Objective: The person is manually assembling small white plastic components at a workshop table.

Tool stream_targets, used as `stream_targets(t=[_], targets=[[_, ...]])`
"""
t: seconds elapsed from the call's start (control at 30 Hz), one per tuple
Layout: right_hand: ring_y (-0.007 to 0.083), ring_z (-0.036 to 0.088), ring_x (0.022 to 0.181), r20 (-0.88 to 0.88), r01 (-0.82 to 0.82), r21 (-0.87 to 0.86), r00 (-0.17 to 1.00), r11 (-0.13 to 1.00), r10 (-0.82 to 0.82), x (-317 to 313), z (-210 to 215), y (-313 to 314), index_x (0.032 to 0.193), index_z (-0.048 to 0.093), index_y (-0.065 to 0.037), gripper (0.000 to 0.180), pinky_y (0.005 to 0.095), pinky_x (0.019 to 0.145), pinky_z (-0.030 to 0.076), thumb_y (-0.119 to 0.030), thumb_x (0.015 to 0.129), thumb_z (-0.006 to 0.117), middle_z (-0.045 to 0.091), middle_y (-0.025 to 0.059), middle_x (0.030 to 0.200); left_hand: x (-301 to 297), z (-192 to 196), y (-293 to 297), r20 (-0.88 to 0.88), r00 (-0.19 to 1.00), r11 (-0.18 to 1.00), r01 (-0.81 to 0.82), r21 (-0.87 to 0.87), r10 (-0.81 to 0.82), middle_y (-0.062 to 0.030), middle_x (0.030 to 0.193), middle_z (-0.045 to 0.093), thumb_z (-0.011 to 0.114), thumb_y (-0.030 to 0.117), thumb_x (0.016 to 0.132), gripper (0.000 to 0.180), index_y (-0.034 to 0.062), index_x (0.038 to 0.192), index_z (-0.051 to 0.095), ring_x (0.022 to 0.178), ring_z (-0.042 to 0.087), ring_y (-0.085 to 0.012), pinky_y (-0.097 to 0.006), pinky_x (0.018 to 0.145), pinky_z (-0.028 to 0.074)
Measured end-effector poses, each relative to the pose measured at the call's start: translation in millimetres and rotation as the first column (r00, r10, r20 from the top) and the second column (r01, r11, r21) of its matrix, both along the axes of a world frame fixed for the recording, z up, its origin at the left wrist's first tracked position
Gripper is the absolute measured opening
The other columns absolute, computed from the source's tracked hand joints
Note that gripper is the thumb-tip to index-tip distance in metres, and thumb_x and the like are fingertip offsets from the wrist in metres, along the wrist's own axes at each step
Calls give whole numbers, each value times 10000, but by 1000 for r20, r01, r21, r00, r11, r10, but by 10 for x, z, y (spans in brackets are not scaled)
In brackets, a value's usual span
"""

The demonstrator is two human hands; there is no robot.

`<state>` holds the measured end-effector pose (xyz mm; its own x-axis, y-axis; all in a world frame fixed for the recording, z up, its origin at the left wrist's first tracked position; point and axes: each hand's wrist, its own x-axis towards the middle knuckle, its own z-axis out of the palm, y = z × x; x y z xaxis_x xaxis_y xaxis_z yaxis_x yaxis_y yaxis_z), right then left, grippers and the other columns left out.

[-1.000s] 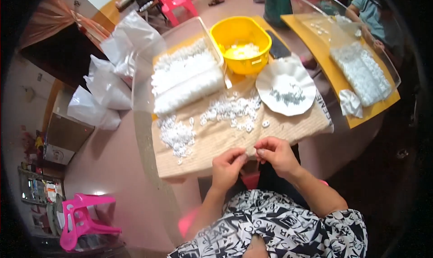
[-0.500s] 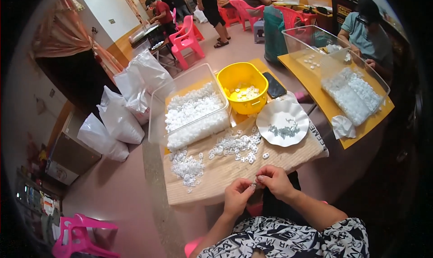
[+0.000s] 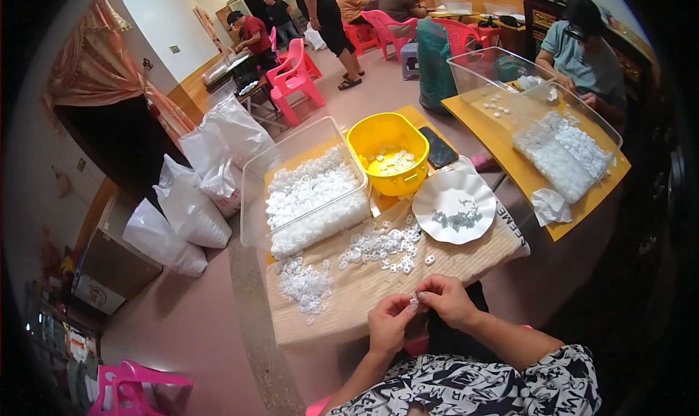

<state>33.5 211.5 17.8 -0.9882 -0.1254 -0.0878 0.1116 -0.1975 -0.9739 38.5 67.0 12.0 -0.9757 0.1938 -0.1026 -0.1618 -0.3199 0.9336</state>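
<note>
Just beyond the table's near edge, my left hand point(image 3: 391, 323) pinches a small white plastic piece point(image 3: 414, 301) between thumb and fingertips. My right hand point(image 3: 447, 302) meets it there, thumb and forefinger closed against the piece; anything else in that pinch is too small to make out. Ahead lie loose white two-holed plastic pieces point(image 3: 382, 246), and to their left a heap of thinner white pieces point(image 3: 304, 285). A white scalloped plate point(image 3: 466, 186) holds small grey bits point(image 3: 464, 216).
A beige cloth point(image 3: 364, 299) covers the near tabletop. Behind stand a clear bin point(image 3: 251, 230) of white pieces, a yellow basket point(image 3: 393, 185) and a dark phone point(image 3: 439, 148). White sacks point(image 3: 193, 205) stand left. At right, a person point(image 3: 582, 59) works at another table point(image 3: 473, 117).
The table and its contents sit slightly lower in the picture. My hands stay together at the small piece, whose white face now shows more plainly between the fingertips.
</note>
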Motion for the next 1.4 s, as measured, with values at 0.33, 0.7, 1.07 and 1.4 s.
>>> stream_targets(t=[0.33,0.7,1.07,1.4], targets=[[110,525,596,44,10,7,999,1000,-10,89,-15,2,800,538,6,53,228,568,447,-46,803,528,559,45,698,142,12,5,24,998,996,-52,-73,54,-46,691,582,591,43,786,69,17,830,545,593,546,-100,-198,529,439],[91,517,658,120,-106,-263,983,959,141,-47,69,15,845,548,13,125,213,615,438,-110,834,528,558,40,755,30,121,-48,119,993,985,-12,173,-8,-105,781,595,541,-7,793,125,-39,913,529,621,573,-130,-213,542,473],[73,509,662,26,-89,-131,995,987,93,88,42,-12,844,564,18,124,200,617,433,-103,828,543,559,25,731,131,49,-76,104,995,988,-19,155,2,-124,781,593,528,-15,795,146,-37,940,519,652,592,-173,-242,553,481],[70,524,620,-3,-57,-45,998,997,57,60,49,-20,823,552,37,85,204,561,447,-39,810,519,572,39,699,109,55,-54,113,994,988,-28,153,11,-122,772,588,524,-18,796,144,-37,938,509,649,591,-176,-241,553,480]])
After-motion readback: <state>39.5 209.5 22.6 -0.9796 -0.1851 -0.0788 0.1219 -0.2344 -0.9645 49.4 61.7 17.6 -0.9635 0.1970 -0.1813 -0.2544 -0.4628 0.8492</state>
